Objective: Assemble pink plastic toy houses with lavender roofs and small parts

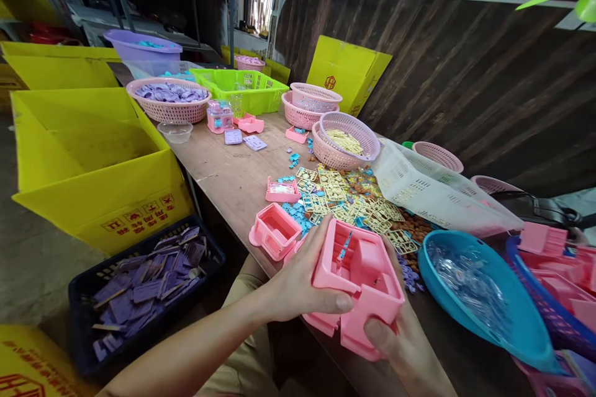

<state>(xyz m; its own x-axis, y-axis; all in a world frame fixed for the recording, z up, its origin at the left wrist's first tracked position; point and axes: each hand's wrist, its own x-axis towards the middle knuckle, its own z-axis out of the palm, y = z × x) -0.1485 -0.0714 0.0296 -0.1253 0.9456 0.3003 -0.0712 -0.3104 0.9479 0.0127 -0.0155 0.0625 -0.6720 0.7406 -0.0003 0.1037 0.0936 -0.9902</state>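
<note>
My left hand and my right hand both grip a pink plastic toy housing over the table's near edge. Its open hollow faces up, with a small blue and white strip inside. My left thumb presses the near wall; the right thumb lies on the lower front. The far fingers of both hands are partly hidden behind the housing. Left of it, a similar pink shell sits on the table, and more pink plastic shows beneath my left hand. Just beyond is a small pink tray with pieces inside.
Cream part frames and blue pieces are spread across the table. A blue basin with clear parts stands right, near a white basket. On the left are a yellow carton and a dark crate of purple parts.
</note>
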